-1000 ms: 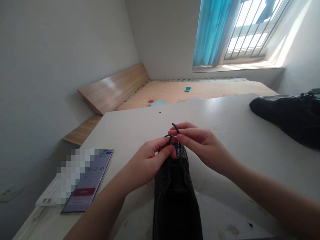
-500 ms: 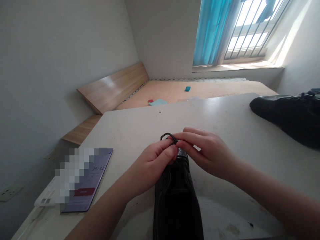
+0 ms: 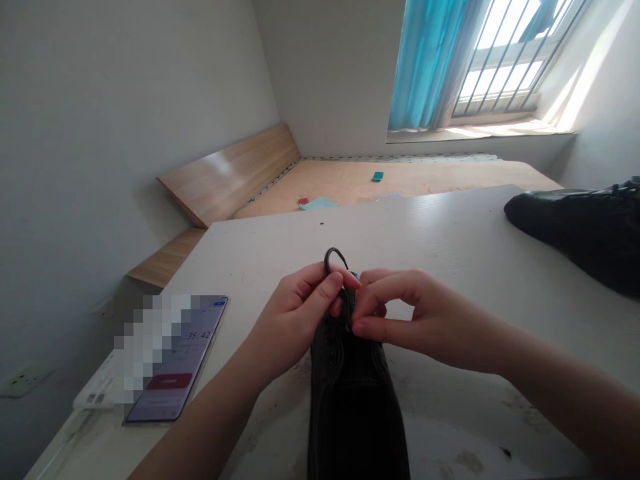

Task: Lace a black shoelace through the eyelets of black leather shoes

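Observation:
A black shoe (image 3: 357, 413) stands on the white table with its toe pointing away from me. My left hand (image 3: 313, 300) pinches a dark shoelace (image 3: 332, 253) between thumb and fingers, and a loop of it rises above the fingertips. Close beside it, over the lacing, my right hand (image 3: 395, 303) has thumb and fingertips closed on the lower part of the same lace, near the shoe's tongue. The fingers cover most of the lacing and the toe.
Another black shoe (image 3: 585, 233) lies at the table's right edge. To the left, a phone (image 3: 185, 373) rests beside a white power strip (image 3: 95, 393). Beyond the white table (image 3: 270, 247) is a bed (image 3: 430, 177) with a teal item (image 3: 377, 177) on it.
My right hand has moved down and nearer me, from the loop to the lower lace by the tongue. The loop in my left hand now stands taller.

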### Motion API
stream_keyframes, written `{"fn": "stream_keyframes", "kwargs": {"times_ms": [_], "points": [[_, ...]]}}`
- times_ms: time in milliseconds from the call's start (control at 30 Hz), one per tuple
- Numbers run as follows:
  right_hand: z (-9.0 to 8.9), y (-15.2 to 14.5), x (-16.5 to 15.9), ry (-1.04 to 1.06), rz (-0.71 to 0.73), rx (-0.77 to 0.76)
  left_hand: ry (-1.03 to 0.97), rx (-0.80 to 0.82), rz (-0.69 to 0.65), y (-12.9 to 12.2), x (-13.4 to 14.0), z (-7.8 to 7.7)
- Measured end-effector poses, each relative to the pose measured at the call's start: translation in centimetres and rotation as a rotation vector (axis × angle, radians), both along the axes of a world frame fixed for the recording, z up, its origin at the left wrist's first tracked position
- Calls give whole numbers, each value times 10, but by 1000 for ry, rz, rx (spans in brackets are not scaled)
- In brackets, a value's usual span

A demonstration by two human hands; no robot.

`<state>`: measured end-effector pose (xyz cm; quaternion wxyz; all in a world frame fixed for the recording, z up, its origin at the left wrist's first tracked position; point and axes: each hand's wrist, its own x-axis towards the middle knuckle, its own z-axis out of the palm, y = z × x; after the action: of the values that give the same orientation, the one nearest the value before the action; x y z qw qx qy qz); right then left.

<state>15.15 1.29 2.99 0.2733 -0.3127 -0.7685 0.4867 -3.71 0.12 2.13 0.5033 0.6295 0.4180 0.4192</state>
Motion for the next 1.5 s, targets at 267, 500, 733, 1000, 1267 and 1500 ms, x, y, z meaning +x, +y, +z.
{"fn": "stream_keyframes", "kwargs": {"times_ms": [267,500,733,1000,1267,1500], "points": [[-13,-2,-11,-58,-190,-59,-28,157,-148,-9,-4,7],[-9,-2,-8,201,-141,-426,16,281,-105,-8,-6,8],[-11,2,-5,359,-49,-570,151,461,-97,-11,-8,10],[-13,4,-3,614,-103,-617,274,520,17,-11,-8,7],[-10,6,-2,785,-87,-682,232,438,51,-6,-8,5],[-5,16,6,679,-176,-616,272,331,256,2,-11,9]]}}
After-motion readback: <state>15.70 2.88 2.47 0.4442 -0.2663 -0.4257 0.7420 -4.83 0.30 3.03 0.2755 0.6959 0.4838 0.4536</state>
